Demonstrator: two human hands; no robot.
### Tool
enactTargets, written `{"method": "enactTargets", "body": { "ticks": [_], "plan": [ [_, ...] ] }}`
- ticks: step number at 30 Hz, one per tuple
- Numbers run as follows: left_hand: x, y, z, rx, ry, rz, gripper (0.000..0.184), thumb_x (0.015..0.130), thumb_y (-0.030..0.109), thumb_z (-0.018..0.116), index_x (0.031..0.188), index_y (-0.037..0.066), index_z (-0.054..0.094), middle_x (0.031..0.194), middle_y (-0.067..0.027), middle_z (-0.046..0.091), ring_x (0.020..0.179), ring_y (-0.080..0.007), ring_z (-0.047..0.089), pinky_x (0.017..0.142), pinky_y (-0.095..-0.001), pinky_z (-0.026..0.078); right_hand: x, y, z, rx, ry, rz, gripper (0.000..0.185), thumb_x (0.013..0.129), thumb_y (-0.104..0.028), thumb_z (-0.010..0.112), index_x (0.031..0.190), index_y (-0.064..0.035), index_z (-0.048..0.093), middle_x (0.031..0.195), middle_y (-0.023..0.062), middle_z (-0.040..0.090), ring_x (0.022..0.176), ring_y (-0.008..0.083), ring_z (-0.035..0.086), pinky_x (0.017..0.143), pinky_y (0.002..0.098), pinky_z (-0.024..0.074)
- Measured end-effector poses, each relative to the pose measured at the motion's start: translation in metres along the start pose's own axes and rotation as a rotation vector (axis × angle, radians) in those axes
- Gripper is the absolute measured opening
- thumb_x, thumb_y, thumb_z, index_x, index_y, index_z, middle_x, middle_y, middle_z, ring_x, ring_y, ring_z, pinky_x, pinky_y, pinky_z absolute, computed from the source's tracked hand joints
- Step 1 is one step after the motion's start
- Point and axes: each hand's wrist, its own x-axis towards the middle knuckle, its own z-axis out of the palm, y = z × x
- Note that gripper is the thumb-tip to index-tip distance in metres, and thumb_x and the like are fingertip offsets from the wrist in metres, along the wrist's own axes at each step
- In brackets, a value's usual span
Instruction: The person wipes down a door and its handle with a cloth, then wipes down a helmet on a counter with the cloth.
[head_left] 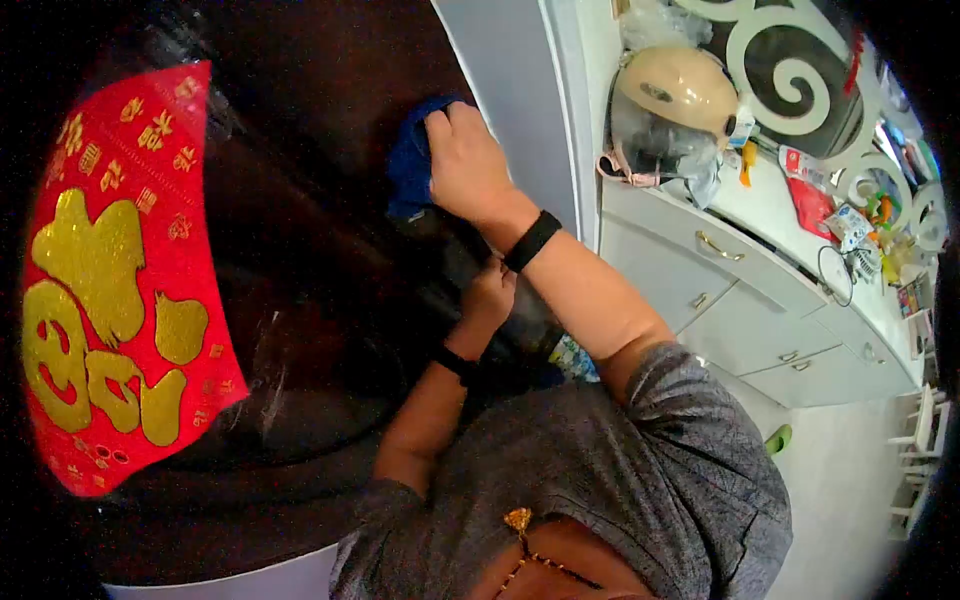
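My right hand (468, 165), with a dark band on its wrist, is closed on a blue cloth (408, 170). It presses the cloth against a dark door (330, 190), close to the door's pale frame (510, 60). Lower down, my left hand (489, 298) is partly hidden behind my right wrist. Its fingers look curled at the dark surface, and what they grip is hidden. A red paper decoration (185, 255) with gold characters is stuck on the door to the left.
On the right stands a white cabinet (715, 290) with brass-coloured handles. On its top are a beige helmet (680, 85), a red packet (812, 205) and small clutter. A green slipper (779, 439) lies on the pale floor, with white stools (915, 430) farther off.
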Motion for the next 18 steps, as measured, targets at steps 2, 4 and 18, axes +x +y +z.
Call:
{"method": "enactTargets", "body": {
  "ticks": [2,4,18],
  "plan": [
    [-0.006,-0.031,0.015,0.113,-0.010,0.076,0.031,0.095,0.029,0.056,0.110,0.002,0.054,0.095,-0.0249,0.067,0.085,-0.0466,0.064,0.074,-0.0540,0.051,0.001,0.009,0.000,0.030,-0.013,0.093,0.028,0.073,-0.003,0.059,0.099,0.0022,0.052,0.094,0.0228,0.054,0.091,0.0435,0.054,0.077,0.0485,0.0483],
    [-0.003,-0.062,0.027,0.224,-0.011,0.166,0.032,0.095,0.029,0.057,0.112,0.002,0.054,0.094,-0.0251,0.067,0.083,-0.0473,0.064,0.071,-0.0548,0.051,0.003,0.033,0.005,0.169,-0.064,0.217,0.024,0.072,-0.005,0.061,0.093,0.0037,0.052,0.094,0.0242,0.055,0.093,0.0419,0.056,0.082,0.0496,0.0489],
    [-0.002,0.047,-0.035,0.114,-0.143,-0.173,0.030,0.096,0.028,0.057,0.107,0.001,0.053,0.094,-0.0284,0.065,0.086,-0.0491,0.062,0.070,-0.0552,0.047,-0.190,0.186,0.113,0.366,-0.361,0.134,0.021,0.088,-0.011,0.059,0.107,-0.0052,0.066,0.103,0.0142,0.070,0.093,0.0335,0.066,0.081,0.0400,0.0522]
  ]
}}
